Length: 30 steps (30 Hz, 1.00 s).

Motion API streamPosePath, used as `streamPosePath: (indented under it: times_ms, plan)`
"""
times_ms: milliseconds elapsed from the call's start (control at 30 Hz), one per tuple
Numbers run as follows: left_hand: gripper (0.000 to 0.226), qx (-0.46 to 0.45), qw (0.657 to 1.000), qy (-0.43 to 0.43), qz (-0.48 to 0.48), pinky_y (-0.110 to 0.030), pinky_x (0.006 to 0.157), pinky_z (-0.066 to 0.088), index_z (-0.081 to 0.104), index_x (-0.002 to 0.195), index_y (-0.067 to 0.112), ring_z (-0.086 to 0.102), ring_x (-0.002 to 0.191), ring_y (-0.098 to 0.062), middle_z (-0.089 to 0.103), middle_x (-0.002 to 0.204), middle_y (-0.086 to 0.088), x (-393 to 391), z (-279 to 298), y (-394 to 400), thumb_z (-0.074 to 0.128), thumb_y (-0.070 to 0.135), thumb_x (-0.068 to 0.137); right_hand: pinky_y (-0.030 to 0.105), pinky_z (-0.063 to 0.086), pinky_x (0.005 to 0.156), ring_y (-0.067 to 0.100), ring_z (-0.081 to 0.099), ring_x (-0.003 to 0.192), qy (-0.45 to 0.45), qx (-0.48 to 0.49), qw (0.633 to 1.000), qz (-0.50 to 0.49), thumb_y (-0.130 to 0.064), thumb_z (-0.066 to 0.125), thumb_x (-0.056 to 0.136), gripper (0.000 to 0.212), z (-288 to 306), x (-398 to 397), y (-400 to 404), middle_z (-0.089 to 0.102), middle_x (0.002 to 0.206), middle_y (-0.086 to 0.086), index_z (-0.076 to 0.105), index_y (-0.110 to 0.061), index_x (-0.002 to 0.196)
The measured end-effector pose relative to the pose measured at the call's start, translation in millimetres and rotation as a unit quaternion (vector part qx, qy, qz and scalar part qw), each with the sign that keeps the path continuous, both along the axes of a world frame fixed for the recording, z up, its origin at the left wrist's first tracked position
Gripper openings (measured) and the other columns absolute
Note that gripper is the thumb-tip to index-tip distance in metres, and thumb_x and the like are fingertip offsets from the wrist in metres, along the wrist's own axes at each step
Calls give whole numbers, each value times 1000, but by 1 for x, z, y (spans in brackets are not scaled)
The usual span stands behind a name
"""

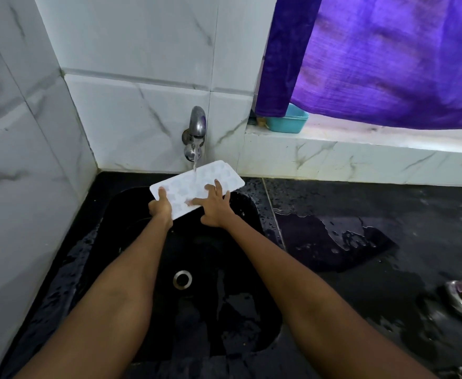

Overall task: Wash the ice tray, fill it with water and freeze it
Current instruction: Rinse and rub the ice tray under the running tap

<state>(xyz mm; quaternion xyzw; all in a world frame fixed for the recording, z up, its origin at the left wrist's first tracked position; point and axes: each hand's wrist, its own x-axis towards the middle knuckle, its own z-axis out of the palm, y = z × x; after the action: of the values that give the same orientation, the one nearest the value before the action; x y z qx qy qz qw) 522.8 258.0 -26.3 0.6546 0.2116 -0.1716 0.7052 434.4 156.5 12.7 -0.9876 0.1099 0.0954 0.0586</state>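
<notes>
While water runs: a white ice tray [197, 184] is held under the tap [195, 132], centre frame, above the black sink [131, 269].
Left hand: the left hand [160, 207] grasps the tray's lower-left corner, thumb on top.
Right hand: the right hand [215, 206] lies flat, fingers spread, on the tray's near edge.
Handling: likely light, thin, somewhat flexible plastic, slippery when wet; best gripped by its two short ends.

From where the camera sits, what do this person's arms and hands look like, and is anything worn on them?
Both arms are bare as far as the picture shows, with no sleeves in view. The left hand and the right hand wear no gloves, and no rings, watch or bracelets are visible. The fingers of the right hand look slender.
</notes>
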Motion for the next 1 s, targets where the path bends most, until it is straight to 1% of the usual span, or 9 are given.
streamPosePath:
  times_ms: [133,233,400,533,633,767,867,933,1000]
  plan:
    - [58,-11,1000,0,-4,-33,86,49,52,129,-2,60,116,-32,59,130,-17,-4,-2,-1,47,44,95,68,8,110,40,-16,144,-24,-55,998,6,-21,57,83,53,-3,5,9,5,154,20,44,-27,135]
    - [57,-24,1000,2,2,-32,84,49,51,129,-2,60,116,-32,59,130,-17,-1,-1,0,46,44,96,67,9,110,39,-18,143,-3,-15,1000,3,-23,58,83,62,-6,2,5,1,154,19,36,-31,140]
    - [56,-23,999,3,-27,-36,84,51,53,127,-3,62,114,-34,61,127,-19,-4,-4,-8,49,42,95,67,6,111,38,-16,144,-23,-40,999,-14,-20,54,84,49,-7,3,4,5,154,19,46,-28,131]
    - [58,-13,999,-1,-31,-33,81,49,50,130,-3,61,115,-33,59,129,-17,-3,0,-13,48,44,95,64,10,112,34,-11,145,-20,47,999,-11,-15,54,81,56,-3,-9,-9,11,153,15,48,-30,135]
    - [56,-10,999,-4,-32,-32,79,47,50,130,-1,61,115,-32,60,129,-16,0,1,-18,48,43,95,60,11,113,30,0,145,-111,85,990,-16,-4,50,77,54,5,-11,-13,21,150,14,53,-25,127]
    - [58,-23,998,-4,-60,-35,88,50,50,129,-3,60,115,-32,58,130,-17,-1,7,-29,47,44,95,65,0,112,35,-9,145,-54,-3,998,30,-14,54,82,50,3,-3,1,15,152,17,50,-28,130]
    - [56,-38,997,-11,-62,-35,85,52,52,126,-3,63,107,-31,61,127,-17,1,10,-32,46,44,96,68,-3,109,39,-16,144,-10,-55,998,39,-23,58,84,58,-5,3,7,5,155,20,39,-27,139]
    - [56,-29,998,-11,-51,-37,88,52,52,127,-3,62,111,-32,60,128,-17,3,7,-28,47,43,95,67,-4,110,37,-14,145,7,-6,999,49,-20,57,82,58,-3,4,6,9,154,17,42,-30,137]
    - [56,-14,999,-13,-39,-35,87,50,51,129,-3,60,116,-33,58,130,-17,0,3,-20,50,42,95,61,1,114,33,-1,145,-51,104,993,6,-16,54,79,50,1,2,-1,23,149,14,53,-28,128]
